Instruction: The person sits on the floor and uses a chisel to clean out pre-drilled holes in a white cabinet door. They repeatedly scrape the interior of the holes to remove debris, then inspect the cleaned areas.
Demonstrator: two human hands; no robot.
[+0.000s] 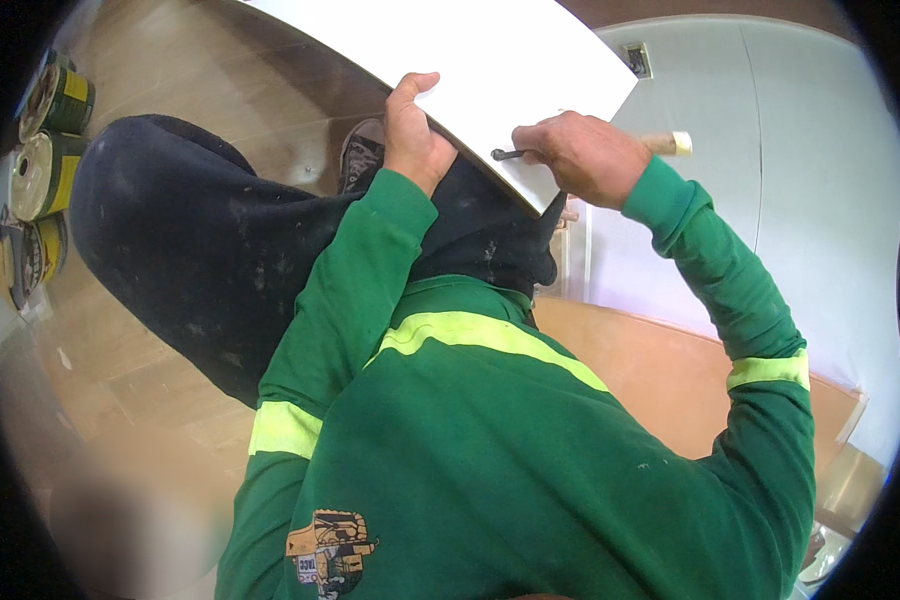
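A large white flat panel (470,50) lies across my raised knee in dark trousers. My left hand (413,130) grips the panel's near edge, thumb over the top face. My right hand (582,155) is closed around a tool with a light wooden handle (670,143). The tool's dark metal tip (510,154) points left and rests against the panel close to its near edge. Both arms are in green sleeves with yellow reflective bands. My dark shoe (360,155) shows below the panel.
Several round yellow-and-green reels (45,165) sit on the wooden floor at the far left. A pale wall (800,170) with a small socket plate stands at right, with a tan board (660,370) leaning low against it.
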